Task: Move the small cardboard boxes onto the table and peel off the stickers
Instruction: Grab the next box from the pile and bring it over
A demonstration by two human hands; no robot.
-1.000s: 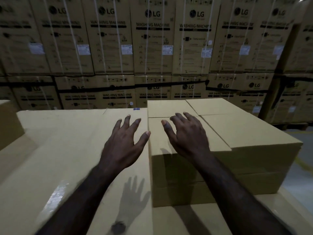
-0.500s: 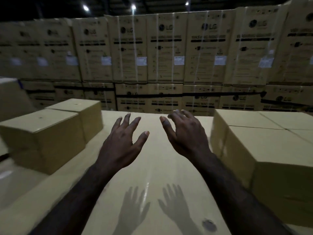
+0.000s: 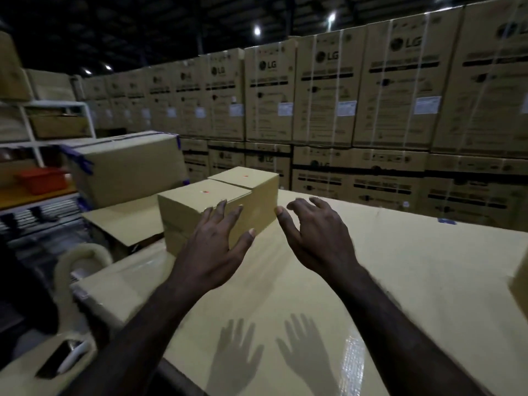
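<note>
Two small boxes sit end to end at centre frame, on the left end of the cardboard-covered table (image 3: pixel 414 270): the near box (image 3: pixel 197 207) and, touching it behind, the far box (image 3: pixel 251 181). Each carries a small sticker on its top face, an orange dot (image 3: pixel 204 191) on the near one and another (image 3: pixel 245 176) on the far one; we cannot make out their print through the blur.

Our left hand (image 3: pixel 213 247) hovers just in front of the near box, fingers spread, palm down, gripping nothing; whether its fingertips touch the cardboard we cannot tell. Our right hand (image 3: pixel 317 238) hangs beside it over bare tabletop, likewise spread and empty. Both cast shadows (image 3: pixel 268 355) on the glossy surface at lower centre.

At left centre, a larger carton (image 3: pixel 125 167) sealed with purple tape lies tilted behind the table. A white shelf rack (image 3: pixel 57 121) fills the upper left, with a red tray (image 3: pixel 43 180) on it. A tape roll (image 3: pixel 83 261) stands at lower left, and a dark phone-like slab (image 3: pixel 57 358) lies below it. Across the background, stacked LG cartons (image 3: pixel 328 92) form a wall under ceiling lights (image 3: pixel 257 31).
</note>
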